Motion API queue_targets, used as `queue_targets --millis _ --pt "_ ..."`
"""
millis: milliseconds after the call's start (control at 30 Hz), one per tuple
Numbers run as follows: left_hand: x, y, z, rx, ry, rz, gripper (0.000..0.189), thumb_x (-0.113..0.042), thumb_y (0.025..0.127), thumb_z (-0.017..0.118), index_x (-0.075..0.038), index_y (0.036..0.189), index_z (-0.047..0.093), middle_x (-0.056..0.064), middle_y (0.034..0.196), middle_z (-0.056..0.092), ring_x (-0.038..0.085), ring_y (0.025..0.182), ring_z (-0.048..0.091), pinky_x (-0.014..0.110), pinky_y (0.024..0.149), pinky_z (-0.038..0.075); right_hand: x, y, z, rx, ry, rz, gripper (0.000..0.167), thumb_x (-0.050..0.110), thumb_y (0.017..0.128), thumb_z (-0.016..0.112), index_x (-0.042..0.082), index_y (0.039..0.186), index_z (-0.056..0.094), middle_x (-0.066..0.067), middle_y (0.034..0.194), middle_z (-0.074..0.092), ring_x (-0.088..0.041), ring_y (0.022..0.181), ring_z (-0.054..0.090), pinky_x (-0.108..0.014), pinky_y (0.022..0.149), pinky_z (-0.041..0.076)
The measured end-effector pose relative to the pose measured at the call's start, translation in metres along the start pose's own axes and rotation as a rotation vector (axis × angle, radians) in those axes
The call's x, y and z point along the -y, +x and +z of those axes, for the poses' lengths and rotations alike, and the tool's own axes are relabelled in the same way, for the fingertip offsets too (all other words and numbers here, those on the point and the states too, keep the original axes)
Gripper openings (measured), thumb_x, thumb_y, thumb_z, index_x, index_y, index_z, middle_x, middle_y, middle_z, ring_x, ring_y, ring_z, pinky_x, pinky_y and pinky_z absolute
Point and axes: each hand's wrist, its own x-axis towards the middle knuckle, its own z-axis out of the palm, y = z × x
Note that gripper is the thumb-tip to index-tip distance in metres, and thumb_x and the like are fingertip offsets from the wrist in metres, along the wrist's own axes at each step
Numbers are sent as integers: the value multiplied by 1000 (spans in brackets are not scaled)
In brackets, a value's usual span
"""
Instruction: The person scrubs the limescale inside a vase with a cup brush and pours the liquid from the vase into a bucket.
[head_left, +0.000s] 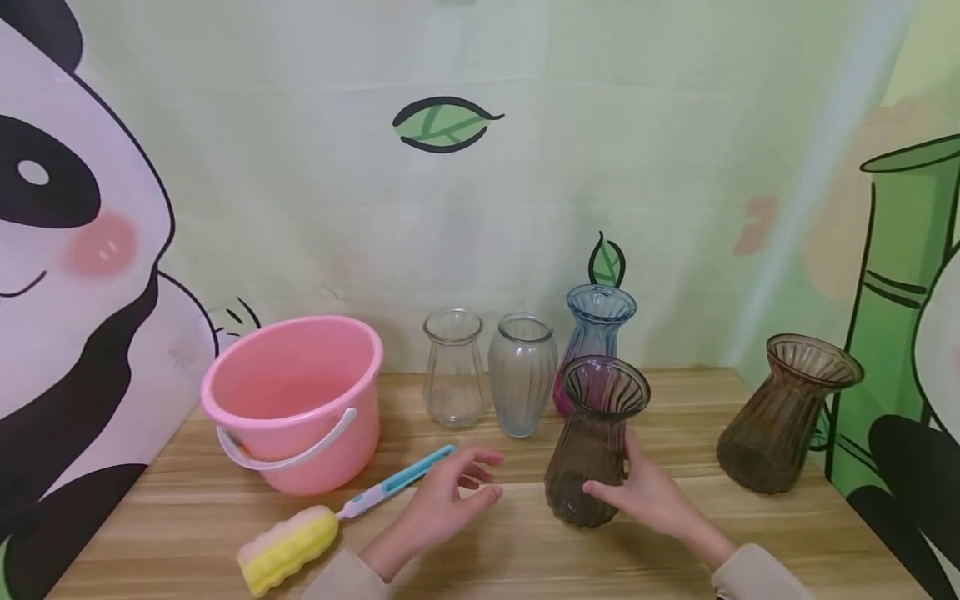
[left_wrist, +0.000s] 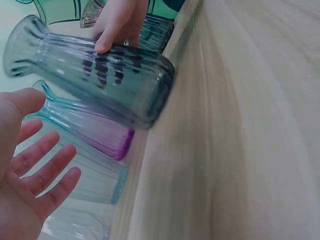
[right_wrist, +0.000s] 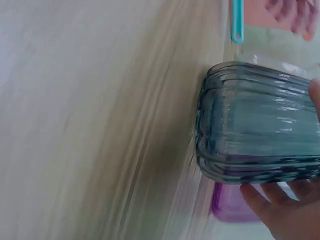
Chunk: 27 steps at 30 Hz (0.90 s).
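My right hand grips a dark smoky ribbed glass vase by its side, thumb in front and fingers behind. The vase is near upright, its flared rim leaning slightly right, its base close over the wooden table. In the right wrist view, fingers curl against the lower side of this vase. My left hand hovers left of it with loosely bent fingers and nothing in them, beside the blue handle of a sponge bottle brush. The left wrist view shows the spread left hand apart from the vase.
Behind stand a clear flared vase, a clear rounded vase and a blue-to-purple vase, partly hidden by the held one. Another brown vase stands at right. A pink bucket with a white handle sits at left.
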Motion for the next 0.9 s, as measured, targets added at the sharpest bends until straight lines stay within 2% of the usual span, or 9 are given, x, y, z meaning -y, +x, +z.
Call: queue_targets --millis 167,367,600,800,900 --pt "-20 -13 -10 -4 -2 -11 23 -2 82 63 -1 104 60 12 102 64 25 84 64 38 75 52 -13 3 -15 -86 -40 5 96 40 76 72 -2 140 13 -35 131 40 -46 119 44 -54 92 42" --pt "-14 -18 -10 -31 13 -1 21 0 81 63 -3 101 61 10 99 65 21 80 64 28 71 52 -30 17 -33 -140 -53 38 89 33 80 69 -11 133 13 -38 129 35 -51 119 39 -58 95 36" --pt "-12 -20 -11 -38 29 -27 13 -2 82 63 -4 95 62 9 92 65 17 77 62 25 68 51 -45 42 -50 -119 -134 158 100 42 84 62 -14 137 -2 -42 135 22 -55 118 37 -59 93 37" --pt "-13 -21 -9 -28 39 -44 12 0 82 62 -4 93 63 11 89 65 13 76 60 23 67 49 -55 64 -56 -187 -151 237 98 40 84 61 -18 137 3 -43 133 14 -54 122 24 -60 99 28" --pt "-5 -22 -5 -26 43 -54 12 0 82 62 -4 93 63 11 88 65 12 76 59 23 66 49 -59 71 -58 -214 -176 267 96 40 83 61 -18 136 6 -45 133 14 -54 123 22 -60 99 28"
